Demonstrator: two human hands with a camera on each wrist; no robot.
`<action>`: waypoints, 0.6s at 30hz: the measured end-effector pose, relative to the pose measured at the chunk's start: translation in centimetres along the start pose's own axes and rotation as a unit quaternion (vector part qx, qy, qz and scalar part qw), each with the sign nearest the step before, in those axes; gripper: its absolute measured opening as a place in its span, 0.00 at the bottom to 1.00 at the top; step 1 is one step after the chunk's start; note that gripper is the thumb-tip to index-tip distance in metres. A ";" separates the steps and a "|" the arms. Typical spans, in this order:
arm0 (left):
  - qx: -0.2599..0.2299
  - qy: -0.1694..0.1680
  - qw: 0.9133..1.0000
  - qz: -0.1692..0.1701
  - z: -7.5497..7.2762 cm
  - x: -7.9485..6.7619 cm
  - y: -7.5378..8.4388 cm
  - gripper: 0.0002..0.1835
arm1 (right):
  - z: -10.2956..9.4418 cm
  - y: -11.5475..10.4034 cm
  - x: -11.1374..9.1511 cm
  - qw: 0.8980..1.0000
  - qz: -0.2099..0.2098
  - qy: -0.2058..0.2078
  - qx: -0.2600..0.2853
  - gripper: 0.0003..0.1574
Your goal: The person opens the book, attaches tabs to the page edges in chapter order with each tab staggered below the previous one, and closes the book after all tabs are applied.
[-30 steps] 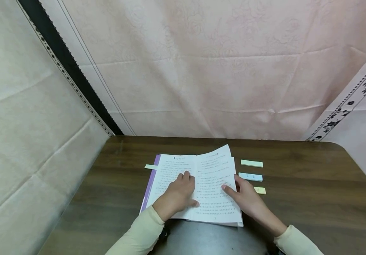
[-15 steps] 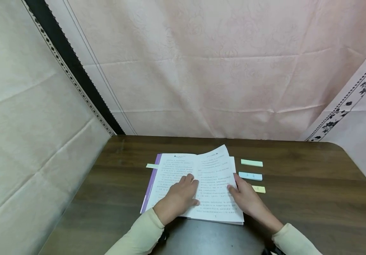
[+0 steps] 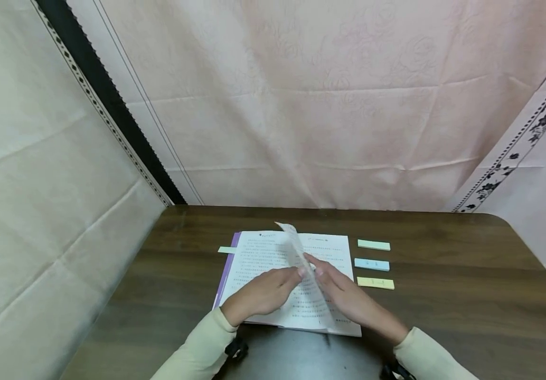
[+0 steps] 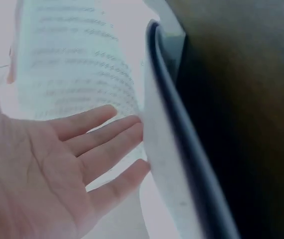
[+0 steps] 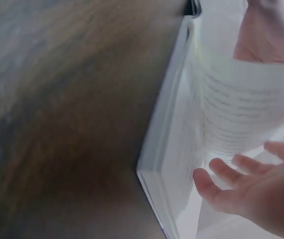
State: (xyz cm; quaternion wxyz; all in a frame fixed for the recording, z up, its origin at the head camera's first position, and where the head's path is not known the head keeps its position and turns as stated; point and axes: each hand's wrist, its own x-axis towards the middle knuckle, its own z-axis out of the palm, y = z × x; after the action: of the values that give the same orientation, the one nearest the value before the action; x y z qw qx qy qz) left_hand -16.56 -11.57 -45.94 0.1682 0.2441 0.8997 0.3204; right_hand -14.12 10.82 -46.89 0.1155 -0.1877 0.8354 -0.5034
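An open book with a purple cover edge lies on the table, and a single page stands raised over its middle. My left hand is over the left side, its tips at the raised page. In the left wrist view the left hand's fingers are spread and extended beside the printed sheet. On the page's other side is my right hand, fingertips against or close to the paper. The right wrist view shows its fingers loosely extended; whether they touch the sheet I cannot tell.
Right of the book lie a green tab, a blue tab and a yellow tab. A pale green tab sticks out from the book's left edge. Behind the brown table hangs a pale cloth.
The right hand has moved left from the book's right edge, and the page now stands up near the middle. The left hand has shifted toward that page. The yellow tab is fully uncovered.
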 end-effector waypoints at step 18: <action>-0.288 0.097 0.949 -0.079 -2.9 -0.2 -3.5 0.21 | -0.2 0.5 -2.4 0.950 -0.040 -0.072 -0.300 0.42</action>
State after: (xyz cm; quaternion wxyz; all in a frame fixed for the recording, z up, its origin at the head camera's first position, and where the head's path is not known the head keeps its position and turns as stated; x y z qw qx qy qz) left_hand -18.87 -15.48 -46.10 0.1678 0.0808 0.7974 0.5740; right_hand -12.16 12.20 -47.26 0.0931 -0.2831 0.9292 -0.2188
